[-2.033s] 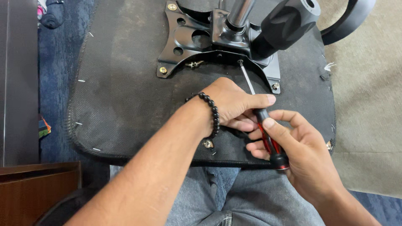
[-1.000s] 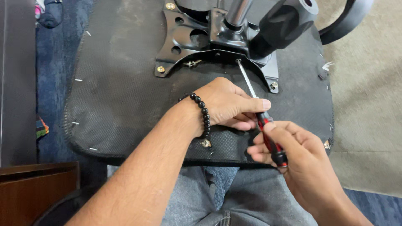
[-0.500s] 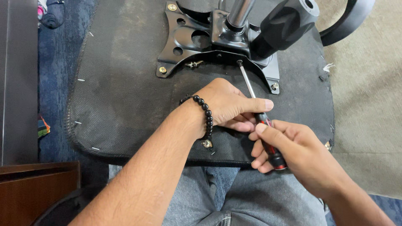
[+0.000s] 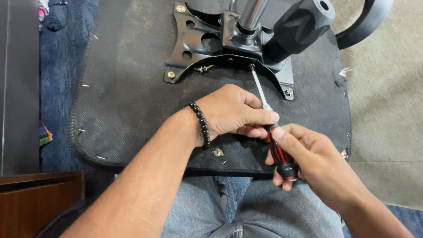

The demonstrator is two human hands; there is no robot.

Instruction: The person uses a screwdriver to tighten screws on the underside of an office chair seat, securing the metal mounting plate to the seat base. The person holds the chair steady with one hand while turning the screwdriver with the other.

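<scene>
Gripping the screwdriver (image 4: 273, 132) by its red-and-black handle, the right hand (image 4: 308, 163) has its fingers clenched around the grip, just above the lap. Left hand (image 4: 233, 112) rests on the seat underside (image 4: 132, 97), fingers pinched on the shaft where it meets the handle; a black bead bracelet (image 4: 202, 123) circles that wrist. Shaft runs up and slightly left; tip sits at the curved lower edge of the black mounting plate (image 4: 194, 44). Loose bolt (image 4: 203, 68) lies beside the plate's lower left corner. Chair column (image 4: 252, 13) rises from the plate.
</scene>
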